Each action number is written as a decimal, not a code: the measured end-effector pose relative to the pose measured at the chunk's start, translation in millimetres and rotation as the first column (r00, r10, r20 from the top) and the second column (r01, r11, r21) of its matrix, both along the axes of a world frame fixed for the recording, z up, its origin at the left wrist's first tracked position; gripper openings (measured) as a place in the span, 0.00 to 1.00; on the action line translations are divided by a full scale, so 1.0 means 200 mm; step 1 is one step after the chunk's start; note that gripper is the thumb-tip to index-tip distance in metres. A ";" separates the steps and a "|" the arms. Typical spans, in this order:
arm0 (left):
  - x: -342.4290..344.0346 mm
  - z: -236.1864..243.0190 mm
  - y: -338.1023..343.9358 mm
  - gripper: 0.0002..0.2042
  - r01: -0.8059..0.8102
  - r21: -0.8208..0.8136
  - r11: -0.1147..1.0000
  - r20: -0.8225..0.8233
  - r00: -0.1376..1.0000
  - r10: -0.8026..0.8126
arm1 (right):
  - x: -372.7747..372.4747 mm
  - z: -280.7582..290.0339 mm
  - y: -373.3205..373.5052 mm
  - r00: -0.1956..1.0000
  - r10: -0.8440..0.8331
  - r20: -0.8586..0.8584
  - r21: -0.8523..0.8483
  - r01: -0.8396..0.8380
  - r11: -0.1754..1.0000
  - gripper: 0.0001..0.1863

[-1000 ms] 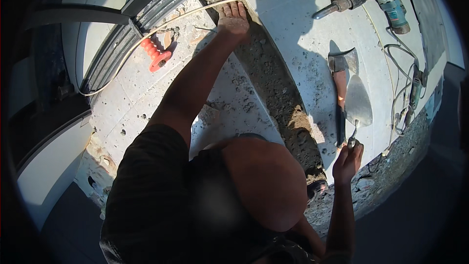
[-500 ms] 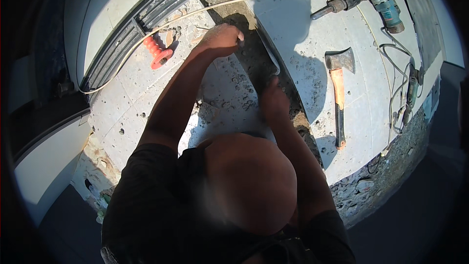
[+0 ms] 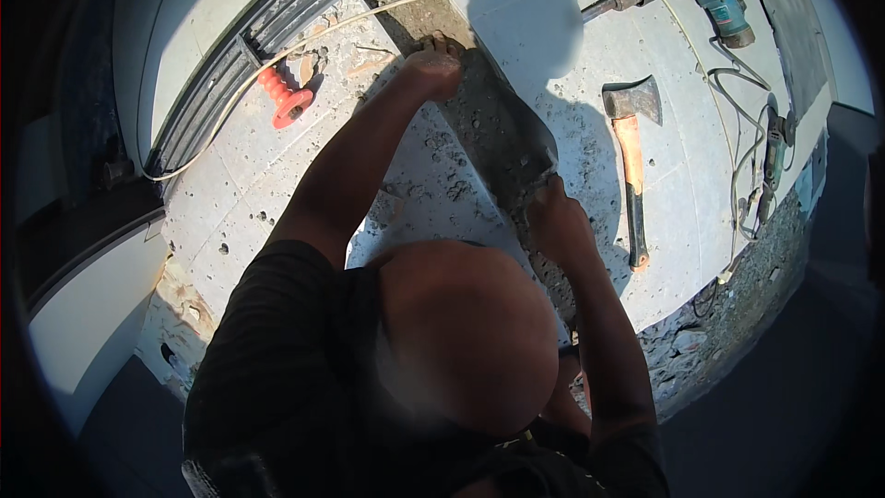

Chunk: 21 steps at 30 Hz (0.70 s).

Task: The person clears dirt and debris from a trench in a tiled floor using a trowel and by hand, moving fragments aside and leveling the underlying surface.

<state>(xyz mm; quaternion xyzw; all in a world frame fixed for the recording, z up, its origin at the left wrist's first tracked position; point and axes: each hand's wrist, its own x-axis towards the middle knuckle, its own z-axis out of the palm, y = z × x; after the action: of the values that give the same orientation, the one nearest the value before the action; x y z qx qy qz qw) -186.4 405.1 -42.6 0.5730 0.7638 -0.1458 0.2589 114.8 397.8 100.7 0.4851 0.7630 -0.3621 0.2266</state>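
My left hand (image 3: 438, 66) reaches down into a long strip of bare grey-brown mortar (image 3: 484, 124) between pale floor slabs. Its fingers are stretched apart against the mortar surface and hold nothing that I can see. Nearer to me, my right hand (image 3: 562, 226) is closed round the handle of a trowel (image 3: 530, 124). The trowel's dark blade points away from me and lies over the strip's right side, its face turned partly up. My fingers hide the handle, and shadow darkens much of the strip.
To the right lies an axe (image 3: 629, 157) with a wooden handle. Beyond it are a teal demolition hammer (image 3: 719, 5) and an angle grinder (image 3: 777, 152). A red-guarded chisel (image 3: 288, 97) lies at left. A pale cable (image 3: 406, 9) crosses the strip beside a dark metal track (image 3: 207, 97).
My left hand has gone from a curled shape to spread fingers on the mortar. My right hand and the trowel have moved right and toward me, and the blade has turned to show its face.
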 end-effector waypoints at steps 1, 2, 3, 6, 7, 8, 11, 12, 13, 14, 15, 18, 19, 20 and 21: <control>0.03 0.07 -0.08 0.27 0.006 0.088 0.996 0.048 0.999 -0.010 | -0.06 -0.01 0.02 1.000 -0.003 -0.014 -0.005 0.002 1.000 0.24; 0.03 0.16 -0.11 0.27 0.006 0.084 0.996 0.032 0.999 -0.009 | -0.13 -0.01 0.04 0.993 0.064 -0.098 0.009 -0.064 0.998 0.22; 0.04 0.23 -0.14 0.23 0.075 -0.029 0.997 0.110 0.991 -0.071 | -0.20 -0.02 0.04 0.976 0.130 -0.176 0.024 -0.127 0.992 0.20; 0.16 0.44 -0.16 0.16 0.152 -0.145 0.978 0.274 0.956 -0.108 | -0.44 -0.07 0.10 0.931 0.202 -0.305 0.123 -0.172 0.977 0.17; 0.22 0.50 -0.15 0.14 0.146 -0.152 0.978 0.349 0.933 -0.085 | -0.50 -0.17 0.15 0.934 0.248 -0.256 0.168 -0.210 0.963 0.17; 0.23 0.53 -0.19 0.14 0.147 -0.155 0.977 0.337 0.938 -0.088 | -0.57 -0.24 0.17 0.927 0.304 -0.220 0.204 -0.261 0.944 0.17; 0.19 0.52 -0.28 0.12 0.088 0.008 0.996 0.479 0.874 -0.081 | -0.64 -0.36 0.22 0.937 0.271 -0.221 0.192 -0.230 0.954 0.17; 0.15 0.50 -0.31 0.12 0.029 0.135 0.990 0.540 0.836 -0.098 | -0.63 -0.38 0.21 0.936 0.272 -0.223 0.185 -0.233 0.955 0.17; 0.13 0.47 -0.36 0.12 -0.044 0.252 0.967 0.602 0.790 -0.121 | -0.59 -0.40 0.20 0.934 0.301 -0.191 0.179 -0.268 0.947 0.17; 0.10 0.44 -0.39 0.12 -0.046 0.245 0.968 0.610 0.784 -0.117 | -0.54 -0.41 0.20 0.932 0.326 -0.157 0.173 -0.299 0.938 0.17; 0.04 0.43 -0.42 0.11 -0.234 0.364 0.902 0.649 0.758 -0.065 | -0.48 -0.42 0.19 0.930 0.332 -0.159 0.168 -0.306 0.937 0.17; -0.05 0.45 -0.46 0.10 -0.501 0.398 0.768 0.680 0.723 0.119 | -0.20 -0.40 0.18 0.880 0.474 -0.001 0.086 -0.472 0.877 0.16; -0.07 0.44 -0.47 0.10 -0.528 0.520 0.671 0.653 0.753 0.086 | -0.08 -0.37 0.16 0.873 0.484 0.054 0.029 -0.486 0.873 0.17; -0.08 0.43 -0.49 0.11 -0.542 0.628 0.559 0.620 0.782 0.062 | 0.06 -0.33 0.13 0.867 0.490 0.087 0.020 -0.494 0.869 0.17; -0.08 0.41 -0.48 0.11 -0.547 0.624 0.558 0.627 0.777 0.059 | 0.21 -0.29 0.11 0.862 0.490 0.126 0.015 -0.496 0.868 0.18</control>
<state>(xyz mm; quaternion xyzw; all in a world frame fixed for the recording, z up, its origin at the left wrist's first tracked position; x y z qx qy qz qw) -202.7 308.5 40.4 0.4944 0.7332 0.4175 0.2089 157.2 420.2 43.6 0.2998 0.8551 -0.2447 0.3449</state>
